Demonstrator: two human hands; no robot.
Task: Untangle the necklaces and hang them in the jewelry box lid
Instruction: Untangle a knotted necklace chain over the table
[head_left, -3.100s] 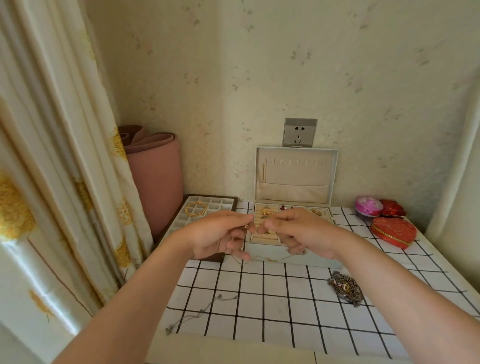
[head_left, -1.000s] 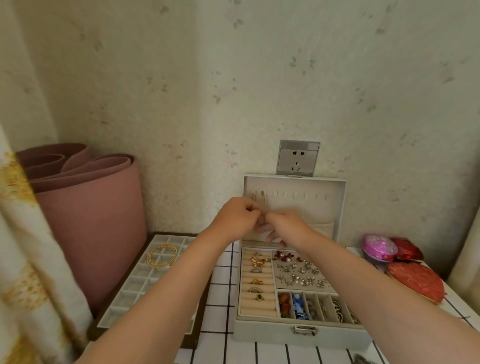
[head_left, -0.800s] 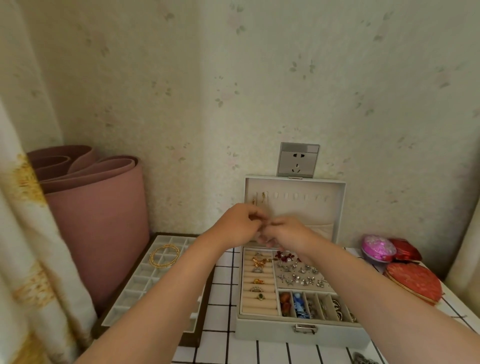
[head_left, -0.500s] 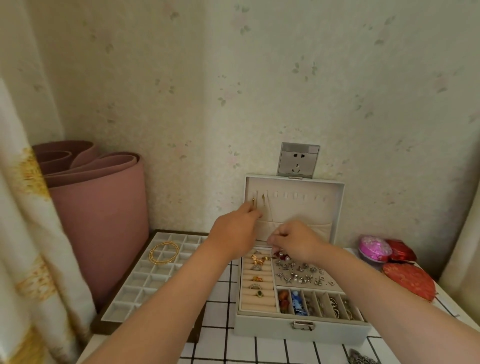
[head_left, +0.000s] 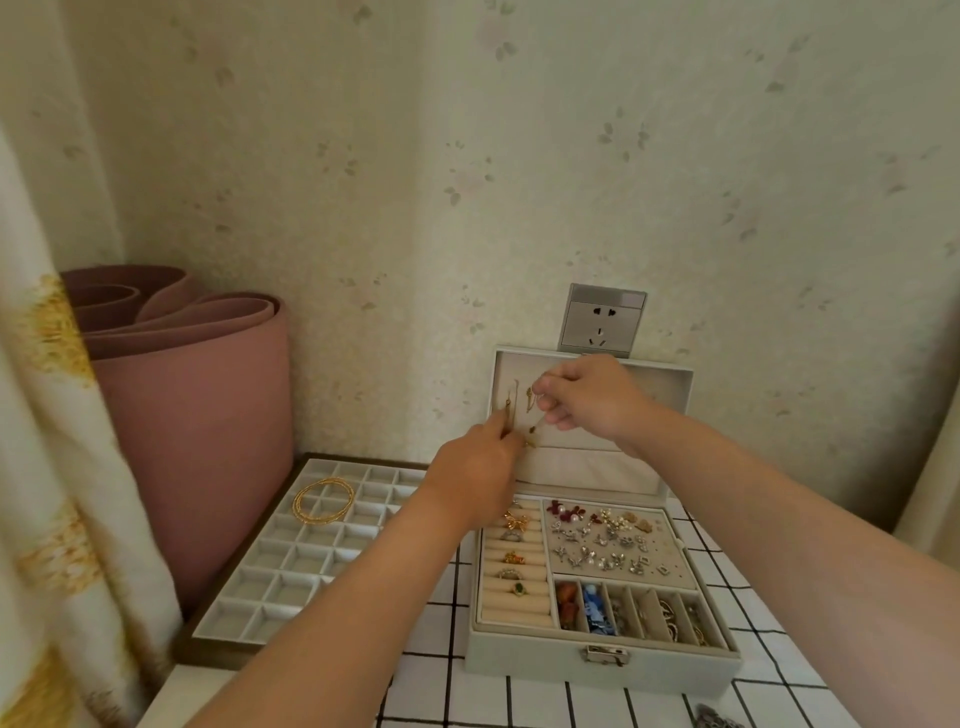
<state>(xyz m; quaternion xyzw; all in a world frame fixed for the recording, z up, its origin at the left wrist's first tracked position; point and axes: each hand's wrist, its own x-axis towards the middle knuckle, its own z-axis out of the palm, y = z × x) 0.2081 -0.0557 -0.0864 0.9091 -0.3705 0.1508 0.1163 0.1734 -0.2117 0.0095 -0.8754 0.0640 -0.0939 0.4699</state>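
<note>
Necklace (head_left: 536, 422) is held slanting down-left against the upright lid (head_left: 667, 410), pinched by right hand (head_left: 589, 400) above, left hand (head_left: 475, 470) below.

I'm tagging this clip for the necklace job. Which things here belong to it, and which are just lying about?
Belong: jewelry box lid; gold necklaces hung at its left; left hand and right hand, each pinching a chain.
Lying about: grid tray with gold bangle; rolled pink mat; wall socket; curtain; rings in the box base.
</note>
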